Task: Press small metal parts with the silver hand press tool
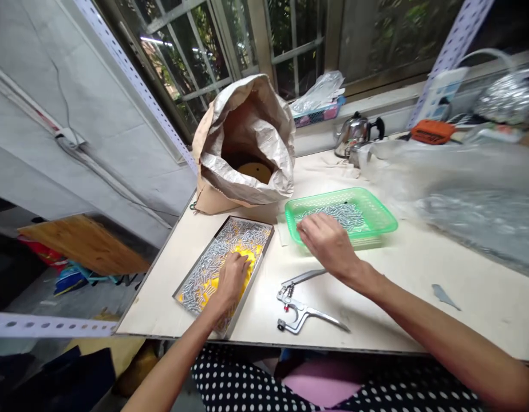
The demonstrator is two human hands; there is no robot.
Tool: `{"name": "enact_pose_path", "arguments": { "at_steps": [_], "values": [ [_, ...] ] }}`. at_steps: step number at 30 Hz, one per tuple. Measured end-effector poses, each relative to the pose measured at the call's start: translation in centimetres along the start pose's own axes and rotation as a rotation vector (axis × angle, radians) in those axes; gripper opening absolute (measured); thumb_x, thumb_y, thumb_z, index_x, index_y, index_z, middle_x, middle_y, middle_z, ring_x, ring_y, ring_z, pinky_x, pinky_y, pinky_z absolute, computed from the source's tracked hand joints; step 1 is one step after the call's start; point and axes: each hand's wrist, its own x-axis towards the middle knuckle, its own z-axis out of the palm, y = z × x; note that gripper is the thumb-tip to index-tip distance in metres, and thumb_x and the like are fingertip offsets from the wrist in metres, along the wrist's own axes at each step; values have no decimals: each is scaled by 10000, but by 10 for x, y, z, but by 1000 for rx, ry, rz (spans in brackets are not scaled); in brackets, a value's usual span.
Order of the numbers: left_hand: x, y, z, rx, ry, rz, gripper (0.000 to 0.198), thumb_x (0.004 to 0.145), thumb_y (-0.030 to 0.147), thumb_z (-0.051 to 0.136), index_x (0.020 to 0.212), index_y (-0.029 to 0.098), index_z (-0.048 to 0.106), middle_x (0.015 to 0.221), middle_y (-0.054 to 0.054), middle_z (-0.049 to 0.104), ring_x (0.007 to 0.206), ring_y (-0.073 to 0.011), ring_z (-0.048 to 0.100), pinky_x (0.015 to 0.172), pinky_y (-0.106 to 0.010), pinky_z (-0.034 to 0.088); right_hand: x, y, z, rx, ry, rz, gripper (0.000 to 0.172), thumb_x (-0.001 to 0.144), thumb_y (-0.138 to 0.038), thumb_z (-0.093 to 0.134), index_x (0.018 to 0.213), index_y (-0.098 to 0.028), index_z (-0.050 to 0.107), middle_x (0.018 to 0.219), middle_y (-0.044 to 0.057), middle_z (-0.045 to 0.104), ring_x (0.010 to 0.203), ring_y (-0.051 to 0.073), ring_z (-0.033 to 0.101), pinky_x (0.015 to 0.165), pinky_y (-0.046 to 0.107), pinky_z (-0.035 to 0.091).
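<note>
My left hand (233, 278) reaches into a shallow rectangular tray (268, 247) with its fingers bent together. Small silvery metal pins or screws (213, 257) cover much of the tray, and its yellow bottom (246, 252) shows around my fingers. What those fingers hold, if anything, is hidden. Above the near left rim of a green plastic basket (378, 227), my right hand (327, 243) is closed with its fingertips pressed together. Nothing can be made out between them. More small metal pieces (344, 216) lie inside the basket. Metal snap pliers (305, 313) rest on the table below my right hand.
An open paper sack (206, 191) stands behind the tray. Along the window side are a metal kettle (349, 137) and an orange object (431, 131). A large clear plastic bag (474, 194) covers the right of the white table (376, 320), where a grey scrap (443, 296) lies.
</note>
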Motion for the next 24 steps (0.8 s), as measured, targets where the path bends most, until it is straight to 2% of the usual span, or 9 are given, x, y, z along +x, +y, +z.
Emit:
{"name": "enact_pose_path", "arguments": {
  "at_steps": [1,3,5,8,10,13,16,19,24],
  "values": [
    [4,0,4,14,-46,-5,295,937,253,434,781,170,671,847,-68,615,833,-199,533,751,-305,421,3,6,-6,-116,16,84,130,920,-122,512,962,-152,631,931,120,635,892,244,534,789,375,393],
    [9,1,8,18,-110,-2,307,930,254,414,767,171,661,859,-73,618,860,-207,532,755,-302,409,-3,11,-12,-221,-33,162,211,876,-101,577,1075,-150,628,1023,141,634,931,261,544,787,381,397],
    [13,1,9,-2,-133,3,304,917,247,400,765,171,652,863,-78,624,875,-214,535,764,-304,405,-21,3,-14,-120,-201,109,209,868,-118,607,1072,-156,631,1014,119,639,917,240,562,768,353,413],
    [15,3,0,-89,-121,-17,286,890,241,397,738,177,630,832,-70,632,838,-207,553,773,-306,411,-63,-18,-15,173,-528,26,59,910,-211,592,917,-170,634,934,65,638,832,183,582,708,293,429],
    [11,9,-12,-216,-105,-82,239,865,265,437,764,175,633,814,-60,647,791,-193,577,760,-301,424,-91,-29,-17,279,-649,41,95,924,-260,586,905,-173,618,951,58,631,821,171,585,700,282,434],
    [-4,30,-29,-538,-166,-263,221,805,354,545,852,165,649,747,-28,648,670,-161,586,671,-274,449,-121,-33,-16,293,-661,76,74,932,-237,563,961,-178,597,993,72,621,861,183,578,729,300,438],
    [-24,57,-36,-821,-391,-405,297,722,424,630,833,149,656,685,-3,614,572,-128,539,549,-243,430,-137,-27,-6,245,-634,77,83,949,-188,506,920,-181,582,941,66,614,833,185,560,709,303,419],
    [-40,75,-29,-868,-558,-505,353,661,460,675,780,128,668,612,19,556,514,-100,457,476,-221,356,-142,-24,4,201,-622,57,115,955,-174,489,877,-179,573,900,58,603,804,188,541,688,304,393],
    [-48,79,-8,-824,-644,-551,487,621,563,711,788,106,703,535,49,488,481,-70,351,468,-215,245,-144,-27,5,185,-602,53,111,955,-167,492,880,-178,574,906,56,597,812,195,523,675,309,360]
  ]
}}
